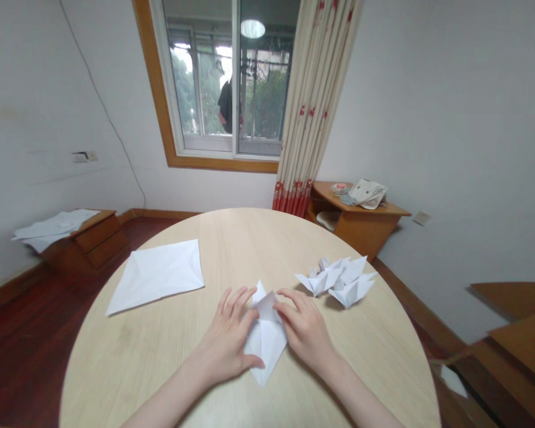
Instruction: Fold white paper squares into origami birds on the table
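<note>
A partly folded piece of white paper [266, 339], shaped like a long diamond with creases down its middle, lies on the table before me. My left hand [234, 336] rests along its left side, fingers spread, with the thumb pressing near the lower point. At the upper right, my right hand [305, 324] pinches a raised flap of the paper between thumb and fingers. To the right sit several folded paper pieces [348, 279] with pointed tips, bunched together.
A stack of white paper [160, 276] lies on the left of the round wooden table [232, 238]. Beyond the table stand a corner desk [365, 229] with a bag [368, 193], a curtain [312, 107], and a low cabinet [100, 244] bearing papers.
</note>
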Available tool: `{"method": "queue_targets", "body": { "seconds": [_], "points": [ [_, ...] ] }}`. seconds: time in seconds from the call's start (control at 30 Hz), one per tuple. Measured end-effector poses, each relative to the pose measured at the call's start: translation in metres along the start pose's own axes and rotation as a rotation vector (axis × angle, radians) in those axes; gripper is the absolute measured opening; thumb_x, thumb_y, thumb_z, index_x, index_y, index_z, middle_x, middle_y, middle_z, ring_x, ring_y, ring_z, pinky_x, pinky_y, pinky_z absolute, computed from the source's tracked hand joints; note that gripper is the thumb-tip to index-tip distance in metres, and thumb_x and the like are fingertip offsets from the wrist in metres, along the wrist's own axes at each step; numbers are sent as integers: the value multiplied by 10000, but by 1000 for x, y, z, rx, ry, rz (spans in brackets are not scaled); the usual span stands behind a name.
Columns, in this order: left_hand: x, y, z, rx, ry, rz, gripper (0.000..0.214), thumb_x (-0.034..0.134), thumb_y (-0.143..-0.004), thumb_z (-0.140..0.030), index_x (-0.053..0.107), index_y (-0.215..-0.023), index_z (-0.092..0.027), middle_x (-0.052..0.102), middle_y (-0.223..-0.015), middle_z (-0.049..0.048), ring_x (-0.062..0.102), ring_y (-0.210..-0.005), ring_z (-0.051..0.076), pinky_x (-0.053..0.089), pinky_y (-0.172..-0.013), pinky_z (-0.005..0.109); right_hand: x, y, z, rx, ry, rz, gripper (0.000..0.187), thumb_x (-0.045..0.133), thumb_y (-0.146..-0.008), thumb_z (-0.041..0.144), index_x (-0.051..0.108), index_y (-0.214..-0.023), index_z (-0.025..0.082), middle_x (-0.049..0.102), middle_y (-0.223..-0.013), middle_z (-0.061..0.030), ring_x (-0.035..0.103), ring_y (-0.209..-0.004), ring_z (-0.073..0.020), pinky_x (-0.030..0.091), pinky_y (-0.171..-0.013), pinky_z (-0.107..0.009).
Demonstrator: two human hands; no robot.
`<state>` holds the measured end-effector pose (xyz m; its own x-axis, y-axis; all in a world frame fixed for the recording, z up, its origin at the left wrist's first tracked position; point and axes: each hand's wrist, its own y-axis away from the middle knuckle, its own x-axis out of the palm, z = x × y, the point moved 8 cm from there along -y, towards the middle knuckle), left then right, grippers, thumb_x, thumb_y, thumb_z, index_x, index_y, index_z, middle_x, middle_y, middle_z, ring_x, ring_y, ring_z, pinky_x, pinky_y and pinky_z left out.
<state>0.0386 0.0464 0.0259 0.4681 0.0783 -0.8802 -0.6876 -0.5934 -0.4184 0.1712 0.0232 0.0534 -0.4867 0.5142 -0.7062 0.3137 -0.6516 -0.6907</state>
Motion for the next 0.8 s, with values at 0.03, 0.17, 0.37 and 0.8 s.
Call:
{"method": "queue_targets", "body": {
  "seconds": [0.03, 0.17, 0.37, 0.8],
  "points": [
    [-1, 0, 0, -6, -3, -4, 696, 788, -588, -591, 515, -1098, -204, 301, -1477, 153, 198, -1387, 382, 157, -1120, 632, 2, 1, -1, 4, 5, 17, 266, 440, -834, 53, 605, -988, 195, 602, -1155, -125, 551, -1050, -258, 481, -856, -440],
    [0, 1, 2, -12, -25, 7, 715, 767, -594, -625, 519, -1111, -199, 268, -1500, 167, 178, -1394, 382, 157, -1115, 628, 9, 2, -3, 20, -5, 76, 290, 456, -811, 34, 620, -986, 198, 564, -1227, -130, 513, -1118, -272, 476, -900, -489],
    [3, 1, 4, -23, -9, 16, 701, 783, -592, -593, 524, -1120, -213, 253, -1513, 157, 184, -1395, 380, 145, -1114, 626, 19, 2, 2, 78, -54, 188, 281, 487, -799, 16, 653, -940, 194, 500, -1318, -124, 427, -1217, -284, 419, -983, -529],
    [7, 2, 8, -67, 26, 39, 650, 818, -568, -540, 573, -1085, -233, 217, -1529, 144, 193, -1387, 403, 158, -1087, 661, 38, 10, 0, 233, -76, 355, 344, 515, -798, 15, 701, -989, 232, 473, -1368, -87, 365, -1286, -262, 339, -1056, -504]
  ]
}}
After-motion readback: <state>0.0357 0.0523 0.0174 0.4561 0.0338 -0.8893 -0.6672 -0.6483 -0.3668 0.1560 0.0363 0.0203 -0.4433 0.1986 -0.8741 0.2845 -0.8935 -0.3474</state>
